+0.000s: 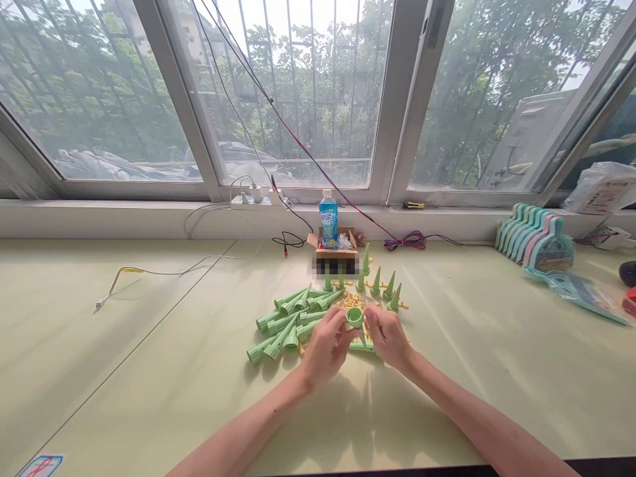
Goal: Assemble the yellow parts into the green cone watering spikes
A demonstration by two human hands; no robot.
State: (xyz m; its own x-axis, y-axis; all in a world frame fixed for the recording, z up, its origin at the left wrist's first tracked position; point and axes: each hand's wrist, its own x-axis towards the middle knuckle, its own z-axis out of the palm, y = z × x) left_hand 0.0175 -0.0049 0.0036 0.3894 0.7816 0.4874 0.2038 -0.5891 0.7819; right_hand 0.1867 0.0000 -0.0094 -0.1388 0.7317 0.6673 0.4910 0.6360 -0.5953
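Observation:
My left hand is closed round a green plastic watering spike, its round open end facing up toward me and its point down. My right hand is pinched against the right side of that spike; whatever its fingertips hold is hidden. Left of my hands lies a loose pile of green spikes, with wide ends mostly toward the lower left. Behind my hands, several spikes stand upright on their wide ends, with yellow parts at their bases. Small yellow plastic pieces lie heaped between, partly covered by my hands.
A small cardboard box holding a blue-labelled bottle stands behind the spikes. Bundled cable and a grey cable lie on the table. Pastel hangers are stacked at the right, near a window sill.

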